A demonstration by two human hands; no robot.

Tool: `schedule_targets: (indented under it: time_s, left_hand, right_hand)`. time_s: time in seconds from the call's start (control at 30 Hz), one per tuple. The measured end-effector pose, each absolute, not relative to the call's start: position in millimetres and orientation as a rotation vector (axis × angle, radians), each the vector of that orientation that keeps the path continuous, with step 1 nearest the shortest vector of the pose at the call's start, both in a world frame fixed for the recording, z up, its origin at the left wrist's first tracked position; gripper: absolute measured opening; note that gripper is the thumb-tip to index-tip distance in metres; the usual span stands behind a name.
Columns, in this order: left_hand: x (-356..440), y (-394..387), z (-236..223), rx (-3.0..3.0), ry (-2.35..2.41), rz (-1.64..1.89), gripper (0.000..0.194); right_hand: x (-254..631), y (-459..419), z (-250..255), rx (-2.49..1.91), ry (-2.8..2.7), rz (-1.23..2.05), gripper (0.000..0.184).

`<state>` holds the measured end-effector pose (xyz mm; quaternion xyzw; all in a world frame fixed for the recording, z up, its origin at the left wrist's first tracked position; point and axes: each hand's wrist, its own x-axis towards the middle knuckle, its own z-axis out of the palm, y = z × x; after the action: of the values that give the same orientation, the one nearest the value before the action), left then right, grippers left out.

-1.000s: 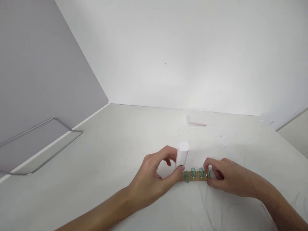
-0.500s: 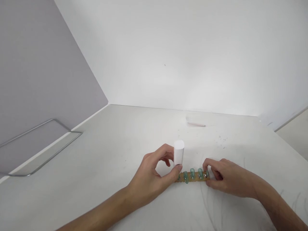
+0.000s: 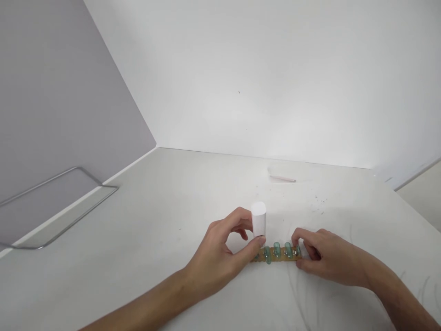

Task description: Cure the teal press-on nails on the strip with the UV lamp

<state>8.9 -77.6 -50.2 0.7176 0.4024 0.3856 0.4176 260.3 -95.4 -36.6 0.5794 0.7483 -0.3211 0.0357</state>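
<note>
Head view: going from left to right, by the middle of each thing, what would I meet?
Thin grey metal frame, left hand, white upright rounded object, tan strip with glossy green pieces, right hand.

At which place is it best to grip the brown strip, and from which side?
Probably the right end of the strip, pinched across its long edges from the right: it is narrow, green pieces line its top, and the left hand with the white block crowds the other end.
</note>
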Motion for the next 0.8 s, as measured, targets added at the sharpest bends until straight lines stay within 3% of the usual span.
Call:
schedule_targets:
  time_s: [0.8]
  left_hand:
    - [12.1,-82.2,-47.5,1.737,0.877,0.917,0.01]
  right_hand:
    - [258.0,-95.6,-33.2,1.783,2.279,-0.965,0.005]
